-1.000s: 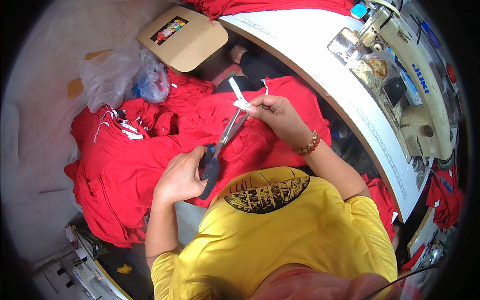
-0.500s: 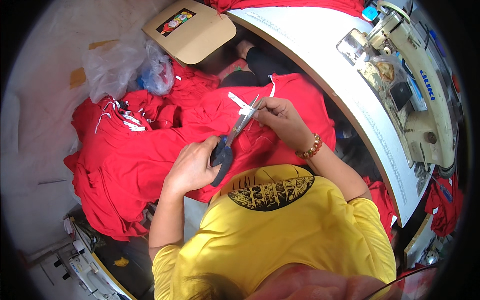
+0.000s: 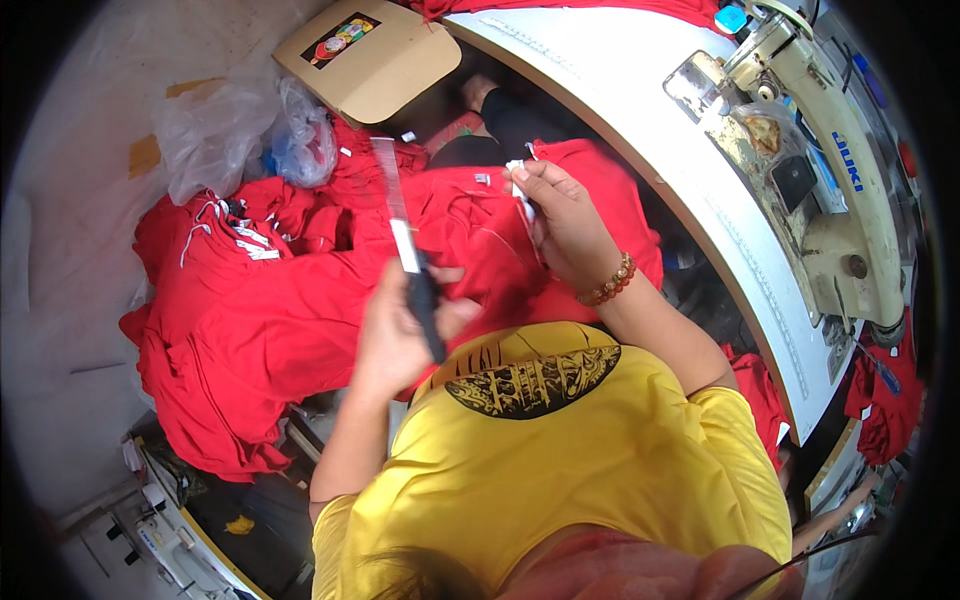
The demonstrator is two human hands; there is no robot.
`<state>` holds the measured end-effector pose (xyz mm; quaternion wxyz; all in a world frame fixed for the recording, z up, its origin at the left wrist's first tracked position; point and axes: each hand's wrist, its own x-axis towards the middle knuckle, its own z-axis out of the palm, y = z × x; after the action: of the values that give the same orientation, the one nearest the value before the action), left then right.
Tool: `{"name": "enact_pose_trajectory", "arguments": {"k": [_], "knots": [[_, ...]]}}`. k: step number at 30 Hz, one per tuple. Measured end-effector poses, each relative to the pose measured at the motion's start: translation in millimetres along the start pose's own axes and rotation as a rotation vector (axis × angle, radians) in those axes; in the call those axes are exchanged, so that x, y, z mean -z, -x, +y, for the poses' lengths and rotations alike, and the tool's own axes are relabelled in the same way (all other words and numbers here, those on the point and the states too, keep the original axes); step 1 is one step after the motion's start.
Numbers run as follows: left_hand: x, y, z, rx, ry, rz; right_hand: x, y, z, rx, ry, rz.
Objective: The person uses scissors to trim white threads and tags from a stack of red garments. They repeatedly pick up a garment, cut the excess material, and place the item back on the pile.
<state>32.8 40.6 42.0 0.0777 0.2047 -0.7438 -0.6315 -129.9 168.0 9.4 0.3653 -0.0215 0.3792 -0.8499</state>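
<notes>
My left hand (image 3: 385, 330) grips a pair of scissors (image 3: 403, 245) by the dark handles, over the red cloth. The blades point away from me and are smeared by motion. In my right hand (image 3: 565, 210) a white label strip (image 3: 516, 183) is pinched between thumb and fingers, beside a raised edge of the red garment. That red garment (image 3: 320, 320) spreads across my lap and to the left in loose folds. Two small white pieces show ahead of my hands, one of them a snippet (image 3: 482, 179) against the red cloth.
A white curved sewing table (image 3: 690, 190) with a sewing machine (image 3: 850, 170) stands at the right. Clear plastic bags (image 3: 225, 135) and a cardboard piece (image 3: 400, 65) lie ahead. A bundle of white labels (image 3: 255, 243) rests on the cloth. Another person's arm (image 3: 835, 520) shows at lower right.
The scissors have come away from the white strip and swung left and upright with my left hand. My right hand has moved slightly toward the left, still pinching white strip.
</notes>
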Motion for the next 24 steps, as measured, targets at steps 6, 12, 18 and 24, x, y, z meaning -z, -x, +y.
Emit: {"name": "enact_pose_trajectory", "arguments": {"k": [6, 12, 18, 24], "knots": [[-31.1, -22.7, -30.2, -0.096, 0.026, 0.233, -18.0, 13.0, 2.3, -0.077, 0.263, -0.34], [29.0, 13.6, 4.7, -0.213, 0.148, -0.043, -10.0, -0.3, -24.3, 0.004, 1.219, -0.982], [107.0, -19.4, 79.2, -0.619, -0.799, 0.634, -45.7, -32.3, -87.5, 0.511, 0.973, -0.418], [226.1, -85.9, 207.0, -0.934, -0.972, 0.964, -144.1, -28.7, -213.8, 1.26, 1.754, -0.337]]}}
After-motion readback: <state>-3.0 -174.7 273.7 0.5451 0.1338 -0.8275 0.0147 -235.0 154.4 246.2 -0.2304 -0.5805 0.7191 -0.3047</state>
